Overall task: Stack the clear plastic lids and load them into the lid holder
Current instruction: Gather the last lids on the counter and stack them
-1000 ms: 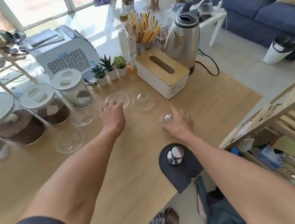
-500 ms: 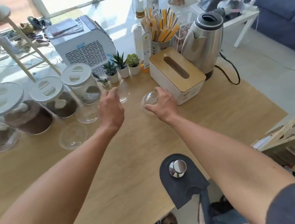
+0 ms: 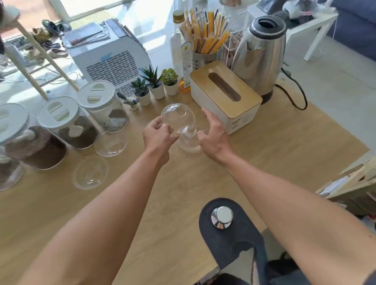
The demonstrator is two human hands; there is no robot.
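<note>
Bare table nearside; jars (left), tissue box hem hands.

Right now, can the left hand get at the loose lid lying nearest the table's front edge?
Probably not yet: the left hand already holds a tilted clear lid. The path to the loose lid looks unobstructed.

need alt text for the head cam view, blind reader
A person's left hand holds a clear domed lid tilted above a wooden table, while the open right hand hovers beside a second lid below it. Two more lids lie left, near lidded jars.
</note>
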